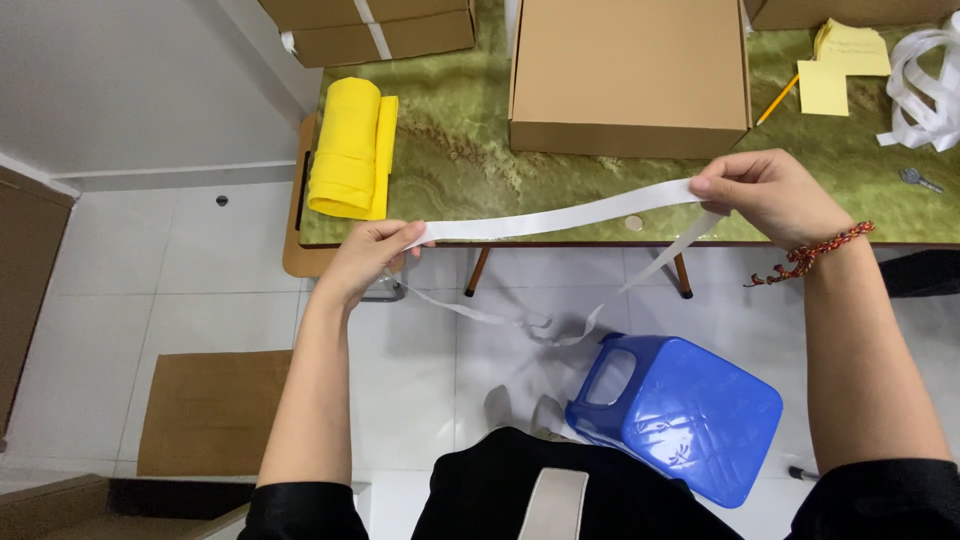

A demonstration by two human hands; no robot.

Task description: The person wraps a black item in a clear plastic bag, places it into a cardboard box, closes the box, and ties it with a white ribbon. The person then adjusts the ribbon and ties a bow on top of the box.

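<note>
Both hands (375,250) (760,195) raised apart, fingers pinched, arms outstretched.

White ribbon (560,215) strip; table (450,150) top green w/ brown marbled veining. Yellow roll (345,148), yellow sticky notes (845,60), plain brown cardboard box (630,75), blue plastic stool (680,415) w/ quilted diamond pattern. Red/dark beaded bracelet (815,255), black sleeves, floor tiles (180,270) pale grey-white.

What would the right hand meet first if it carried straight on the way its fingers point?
Probably nothing but the white strip it pinches. The right hand points left along the table edge toward the left hand; depth is unclear.
</note>
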